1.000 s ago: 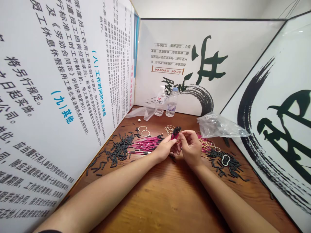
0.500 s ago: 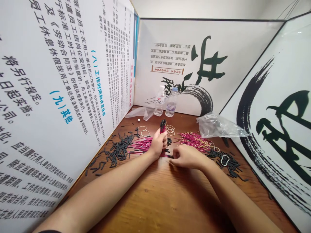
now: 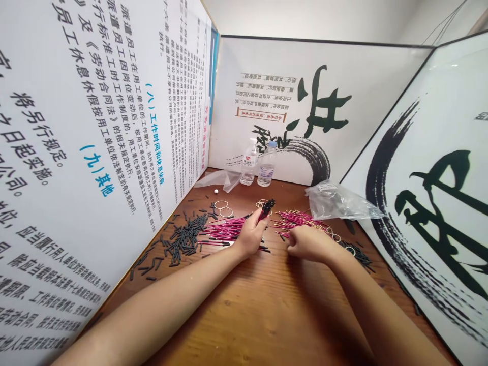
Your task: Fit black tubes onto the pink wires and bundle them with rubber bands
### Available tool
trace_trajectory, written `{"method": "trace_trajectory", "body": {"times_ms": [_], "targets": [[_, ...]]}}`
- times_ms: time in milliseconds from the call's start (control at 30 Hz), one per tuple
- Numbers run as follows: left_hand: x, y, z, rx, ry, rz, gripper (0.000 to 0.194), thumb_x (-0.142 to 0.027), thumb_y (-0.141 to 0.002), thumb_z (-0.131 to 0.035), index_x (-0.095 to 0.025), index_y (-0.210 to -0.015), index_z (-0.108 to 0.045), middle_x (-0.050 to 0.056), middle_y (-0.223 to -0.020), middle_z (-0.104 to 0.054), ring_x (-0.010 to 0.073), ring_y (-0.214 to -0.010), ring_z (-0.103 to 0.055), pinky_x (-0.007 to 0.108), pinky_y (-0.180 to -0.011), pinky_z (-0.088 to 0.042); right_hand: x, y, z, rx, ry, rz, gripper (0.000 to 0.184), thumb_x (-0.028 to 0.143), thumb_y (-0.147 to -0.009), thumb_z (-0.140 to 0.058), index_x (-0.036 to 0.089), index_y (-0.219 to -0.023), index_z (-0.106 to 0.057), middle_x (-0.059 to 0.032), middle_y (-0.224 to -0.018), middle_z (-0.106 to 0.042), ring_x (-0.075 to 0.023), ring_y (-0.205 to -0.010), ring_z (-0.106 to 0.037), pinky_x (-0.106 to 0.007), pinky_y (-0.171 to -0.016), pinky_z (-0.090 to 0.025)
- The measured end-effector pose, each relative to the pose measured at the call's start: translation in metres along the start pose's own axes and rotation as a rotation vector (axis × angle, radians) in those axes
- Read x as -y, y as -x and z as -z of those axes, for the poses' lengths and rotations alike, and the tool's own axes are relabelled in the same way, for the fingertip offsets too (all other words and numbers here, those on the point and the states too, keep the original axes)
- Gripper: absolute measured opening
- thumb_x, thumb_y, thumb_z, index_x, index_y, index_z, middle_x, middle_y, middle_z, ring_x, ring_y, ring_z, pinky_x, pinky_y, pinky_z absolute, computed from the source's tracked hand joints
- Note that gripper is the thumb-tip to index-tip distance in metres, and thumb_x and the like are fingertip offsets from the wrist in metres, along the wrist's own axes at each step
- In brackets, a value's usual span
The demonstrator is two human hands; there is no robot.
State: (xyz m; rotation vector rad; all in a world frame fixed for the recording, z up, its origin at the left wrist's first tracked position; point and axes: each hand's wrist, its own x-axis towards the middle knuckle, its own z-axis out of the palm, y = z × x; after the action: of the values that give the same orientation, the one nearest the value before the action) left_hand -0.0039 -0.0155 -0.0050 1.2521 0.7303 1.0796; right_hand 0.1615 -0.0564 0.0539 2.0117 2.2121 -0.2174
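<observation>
My left hand point(image 3: 251, 236) is wrapped round an upright, slightly tilted bundle of thin magenta sticks with black ends point(image 3: 267, 207). Beneath and beside that hand lies a pile of magenta sticks point(image 3: 223, 231), several with black ends. My right hand point(image 3: 308, 245) is closed, knuckles up, low over the table at the near edge of a second pile of magenta sticks point(image 3: 295, 217) with pale tips. Its fingertips are hidden, so what they hold, if anything, does not show. Short black tubes point(image 3: 186, 239) are heaped left of the left hand.
More black tubes point(image 3: 364, 260) lie beyond my right wrist. Rubber bands point(image 3: 225, 211) rest on the brown table point(image 3: 244, 305). Two water bottles point(image 3: 267, 170) stand at the back. A clear plastic bag point(image 3: 339, 201) lies back right. Printed panels point(image 3: 278, 61) wall in three sides.
My right hand has moved right, away from my left hand. The bundle in my left hand has tipped to the right. The camera view has shifted slightly.
</observation>
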Motion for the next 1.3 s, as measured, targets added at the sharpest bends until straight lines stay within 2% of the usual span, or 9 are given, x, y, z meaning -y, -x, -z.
{"method": "trace_trajectory", "body": {"times_ms": [167, 267, 333, 467, 600, 733, 967, 1100, 1300], "targets": [[0.004, -0.003, -0.001, -0.036, 0.041, -0.062, 0.024, -0.04, -0.086, -0.053, -0.017, -0.095, -0.051, -0.006, -0.061, -0.035, 0.0077, -0.052, -0.03, 0.021, -0.05, -0.025, -0.057, 0.011, 0.001, 0.05, 0.014, -0.171, 0.009, 0.028, -0.069, -0.058, 0.02, -0.066, -0.06, -0.0072, -0.076, -0.068, -0.0212, -0.066, -0.062, -0.028, -0.053, -0.032], [0.006, -0.006, -0.002, -0.065, 0.078, -0.041, 0.024, -0.04, -0.086, -0.054, -0.018, -0.095, -0.05, -0.006, -0.061, -0.035, 0.0075, -0.051, -0.029, 0.02, -0.049, -0.025, -0.074, 0.017, -0.004, 0.054, 0.046, -0.23, 0.011, 0.029, -0.073, -0.055, 0.021, -0.071, -0.061, -0.0076, -0.082, -0.069, -0.0227, -0.072, -0.063, -0.028, -0.054, -0.031], [0.006, -0.006, -0.002, -0.084, 0.089, -0.038, 0.024, -0.039, -0.086, -0.055, -0.018, -0.096, -0.051, -0.006, -0.062, -0.036, 0.0076, -0.052, -0.03, 0.02, -0.049, -0.026, -0.066, 0.017, -0.006, -0.017, 0.028, -0.185, 0.013, 0.03, -0.078, -0.053, 0.021, -0.079, -0.062, -0.0072, -0.085, -0.069, -0.0218, -0.075, -0.063, -0.027, -0.055, -0.031], [0.003, -0.004, -0.002, -0.076, 0.038, -0.067, 0.026, -0.04, -0.085, -0.056, -0.017, -0.098, -0.053, -0.004, -0.065, -0.039, 0.0084, -0.056, -0.034, 0.02, -0.053, -0.03, -0.022, 0.008, -0.013, -0.149, -0.056, -0.002, 0.019, 0.033, -0.085, -0.047, 0.022, -0.085, -0.062, -0.0049, -0.086, -0.07, -0.0188, -0.076, -0.063, -0.026, -0.059, -0.032], [0.0, -0.002, 0.0, -0.036, -0.016, -0.089, 0.028, -0.04, -0.086, -0.054, -0.016, -0.1, -0.055, -0.003, -0.067, -0.041, 0.0094, -0.06, -0.037, 0.021, -0.057, -0.032, 0.01, -0.004, -0.025, -0.198, 0.032, -0.034, 0.021, 0.03, -0.086, -0.046, 0.018, -0.086, -0.063, -0.0094, -0.091, -0.07, -0.0223, -0.08, -0.065, -0.028, -0.061, -0.034], [-0.002, -0.002, 0.0, -0.053, -0.015, -0.059, 0.027, -0.038, -0.084, -0.057, -0.015, -0.099, -0.057, -0.004, -0.066, -0.042, 0.0096, -0.06, -0.037, 0.022, -0.057, -0.031, 0.01, -0.003, -0.028, -0.215, 0.034, -0.045, 0.019, 0.028, -0.085, -0.046, 0.019, -0.083, -0.063, -0.0082, -0.087, -0.07, -0.0212, -0.077, -0.065, -0.028, -0.06, -0.034], [0.003, -0.004, -0.001, -0.049, 0.079, -0.007, 0.025, -0.038, -0.084, -0.058, -0.017, -0.096, -0.054, -0.006, -0.06, -0.036, 0.0073, -0.052, -0.031, 0.02, -0.049, -0.025, -0.057, 0.018, -0.014, -0.094, -0.061, -0.268, 0.015, 0.034, -0.076, -0.054, 0.022, -0.069, -0.061, -0.0053, -0.077, -0.069, -0.0207, -0.069, -0.062, -0.027, -0.055, -0.032], [0.003, -0.007, 0.0, -0.049, 0.178, 0.017, 0.025, -0.04, -0.083, -0.057, -0.018, -0.089, -0.046, -0.008, -0.057, -0.029, 0.0054, -0.046, -0.024, 0.019, -0.045, -0.019, -0.115, 0.028, -0.023, -0.038, -0.171, -0.253, 0.025, 0.041, -0.08, -0.051, 0.021, -0.066, -0.058, -0.007, -0.071, -0.067, -0.0204, -0.066, -0.061, -0.029, -0.059, -0.035], [0.002, -0.014, 0.005, -0.04, 0.342, 0.057, 0.032, -0.04, -0.079, -0.059, -0.02, -0.077, -0.034, -0.009, -0.057, -0.027, 0.0035, -0.044, -0.02, 0.018, -0.043, -0.012, -0.178, 0.038, -0.045, -0.03, -0.164, -0.465, 0.01, 0.027, -0.076, -0.06, 0.023, -0.067, -0.056, -0.0176, -0.082, -0.068, -0.0227, -0.068, -0.061, -0.035, -0.064, -0.035]]}}
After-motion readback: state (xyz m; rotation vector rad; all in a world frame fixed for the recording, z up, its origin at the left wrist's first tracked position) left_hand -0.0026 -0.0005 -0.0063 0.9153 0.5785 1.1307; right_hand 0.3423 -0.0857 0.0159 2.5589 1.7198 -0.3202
